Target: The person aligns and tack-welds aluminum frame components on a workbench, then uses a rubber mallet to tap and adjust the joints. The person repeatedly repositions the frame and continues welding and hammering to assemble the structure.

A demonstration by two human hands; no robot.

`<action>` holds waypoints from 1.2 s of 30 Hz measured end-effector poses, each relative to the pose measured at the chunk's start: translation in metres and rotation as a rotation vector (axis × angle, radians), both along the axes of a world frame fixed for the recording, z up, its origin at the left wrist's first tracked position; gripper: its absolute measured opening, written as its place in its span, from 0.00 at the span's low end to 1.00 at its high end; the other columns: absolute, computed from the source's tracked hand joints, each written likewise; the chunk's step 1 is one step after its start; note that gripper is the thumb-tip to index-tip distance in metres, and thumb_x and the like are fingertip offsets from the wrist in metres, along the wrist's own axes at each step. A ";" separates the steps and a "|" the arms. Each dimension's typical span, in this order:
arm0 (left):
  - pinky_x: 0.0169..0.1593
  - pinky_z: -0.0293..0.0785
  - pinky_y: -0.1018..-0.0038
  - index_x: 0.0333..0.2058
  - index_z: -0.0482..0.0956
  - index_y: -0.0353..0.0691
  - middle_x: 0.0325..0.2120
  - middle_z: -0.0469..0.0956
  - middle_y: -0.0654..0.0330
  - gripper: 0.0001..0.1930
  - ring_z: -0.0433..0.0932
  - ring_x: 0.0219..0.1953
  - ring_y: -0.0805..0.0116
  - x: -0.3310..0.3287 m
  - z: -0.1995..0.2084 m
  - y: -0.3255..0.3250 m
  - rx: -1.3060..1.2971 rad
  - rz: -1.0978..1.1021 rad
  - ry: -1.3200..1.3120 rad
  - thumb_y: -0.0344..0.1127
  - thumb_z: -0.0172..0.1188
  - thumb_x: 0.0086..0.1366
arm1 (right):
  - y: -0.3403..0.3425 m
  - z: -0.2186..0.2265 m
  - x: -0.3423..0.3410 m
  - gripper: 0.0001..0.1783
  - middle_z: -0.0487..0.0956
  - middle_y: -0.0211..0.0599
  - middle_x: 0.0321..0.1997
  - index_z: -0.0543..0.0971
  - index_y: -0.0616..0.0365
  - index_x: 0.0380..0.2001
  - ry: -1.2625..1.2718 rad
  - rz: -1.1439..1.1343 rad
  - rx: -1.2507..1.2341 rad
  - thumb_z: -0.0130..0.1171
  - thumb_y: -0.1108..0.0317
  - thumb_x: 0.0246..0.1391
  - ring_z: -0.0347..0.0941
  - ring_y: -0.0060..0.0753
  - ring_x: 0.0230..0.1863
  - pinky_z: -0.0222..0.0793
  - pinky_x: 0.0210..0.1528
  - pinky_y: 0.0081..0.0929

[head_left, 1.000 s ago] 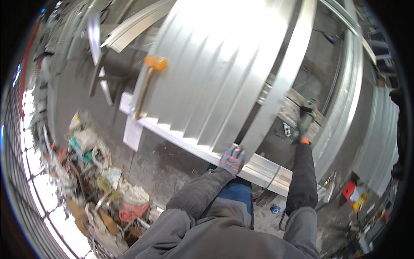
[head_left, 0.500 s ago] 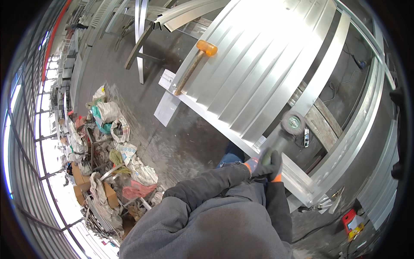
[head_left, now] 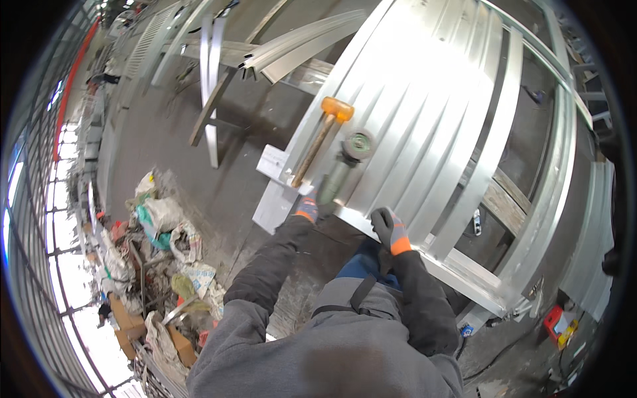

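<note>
Angle grinder (head_left: pixel 340 174), green-bodied with a round disc at its far end, is over the near left part of the ribbed metal panel (head_left: pixel 405 159), just beside an orange-headed mallet (head_left: pixel 314 151). I see the left hand (head_left: pixel 312 201) wrapped around the tool's near end, but blur smears glove and body together, so I can't pick out single fingers. From my feed I can't tell whether the disc touches the metal, nor can I trace a cord.

I have the right hand (head_left: pixel 387 227), in a dark glove with an orange cuff, at the panel's near edge, fingers bent. Its palm side is hidden from me, so I can't tell whether it grips the edge or only rests there.

Glare washes out the panel's upper middle, and its far end is cut off at the top of my view. The panel's edge hides part of the blue trousers (head_left: pixel 360 263). I can't sort out individual pieces in the heap of sacks and scrap (head_left: pixel 166 229) at left.
</note>
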State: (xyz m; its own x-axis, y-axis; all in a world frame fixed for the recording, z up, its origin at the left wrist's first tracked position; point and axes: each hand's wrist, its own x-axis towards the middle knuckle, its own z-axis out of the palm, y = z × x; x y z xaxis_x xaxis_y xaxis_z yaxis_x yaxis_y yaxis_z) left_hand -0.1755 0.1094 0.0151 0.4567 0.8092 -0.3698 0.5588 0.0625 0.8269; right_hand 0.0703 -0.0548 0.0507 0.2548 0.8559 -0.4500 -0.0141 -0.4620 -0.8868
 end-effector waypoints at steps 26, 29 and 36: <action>0.63 0.67 0.56 0.58 0.71 0.31 0.53 0.73 0.44 0.24 0.71 0.58 0.45 0.135 -0.003 -0.122 0.540 -0.233 0.074 0.34 0.60 0.66 | -0.357 -0.010 0.040 0.13 0.77 0.32 0.30 0.76 0.59 0.40 -0.191 -0.987 -0.381 0.56 0.59 0.66 0.74 0.22 0.30 0.71 0.32 0.23; 0.64 0.65 0.52 0.62 0.67 0.35 0.56 0.71 0.41 0.28 0.69 0.60 0.39 0.199 -0.019 -0.177 0.528 -0.477 0.026 0.37 0.61 0.65 | -0.303 -0.032 0.097 0.13 0.80 0.35 0.36 0.77 0.63 0.44 -0.220 -0.861 -0.363 0.58 0.63 0.65 0.76 0.23 0.37 0.72 0.40 0.21; 0.70 0.54 0.46 0.64 0.67 0.41 0.65 0.64 0.50 0.31 0.61 0.68 0.47 0.282 -0.060 -0.249 0.659 -0.413 0.402 0.50 0.55 0.67 | -0.204 -0.121 0.201 0.26 0.83 0.41 0.40 0.79 0.63 0.50 -0.212 -0.576 -0.334 0.61 0.50 0.62 0.79 0.31 0.44 0.73 0.48 0.29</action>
State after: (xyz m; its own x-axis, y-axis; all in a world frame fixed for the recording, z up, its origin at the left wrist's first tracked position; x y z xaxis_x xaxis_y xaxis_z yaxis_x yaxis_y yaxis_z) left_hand 0.1063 -0.1401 -0.0451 0.6956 0.7138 -0.0812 0.6886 -0.6302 0.3586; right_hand 0.2714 -0.2593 -0.0698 0.7380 0.3826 -0.5559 -0.1811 -0.6812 -0.7093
